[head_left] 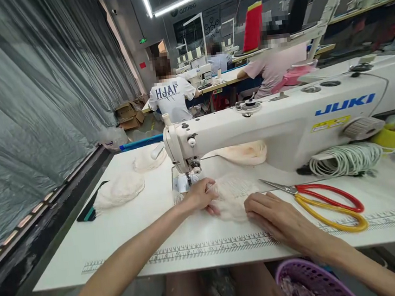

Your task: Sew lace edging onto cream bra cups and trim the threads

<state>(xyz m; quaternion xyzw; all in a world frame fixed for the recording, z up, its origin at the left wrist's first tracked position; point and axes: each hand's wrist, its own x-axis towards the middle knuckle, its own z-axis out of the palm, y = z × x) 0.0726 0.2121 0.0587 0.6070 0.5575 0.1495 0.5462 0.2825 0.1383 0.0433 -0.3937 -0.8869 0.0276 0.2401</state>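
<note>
Below the front edge of the worktable (65,261), in front of the sewing machine (230,126), stands a purple basket (316,271) with cloth inside. Up on the table, before the machine's arm, lie scissors (296,188) with one red and one yellow handle, blades pointing toward the needle end and ending just beside the right hand (268,208). Close against the machine's front, below its handwheel, sits a coil of pale green cord (348,159), with a yellow container (392,137) next to it. Left of the needle end rests a heap of sheer white pieces (119,190), partly over something dark; a cream bundle (249,153) lies under the machine's arm. Beyond the machine rises a red thread cone (253,26), and two co-workers sit farther back, one in a white shirt (171,97), one in a pink top (274,73).

A printed ruler strip (224,247) runs along the table's front edge, nearer than the machine. White tabletop shows between the needle end and the heap to its left; on the other side, the scissors narrow the room before the machine.

The sheer white cloth (232,196) lies flat just in front of the machine's arm, between both hands. The left hand (200,194), close by the presser foot, pinches its left edge; the right hand's curled fingers touch its right edge, though whether they grip cannot be told.
</note>
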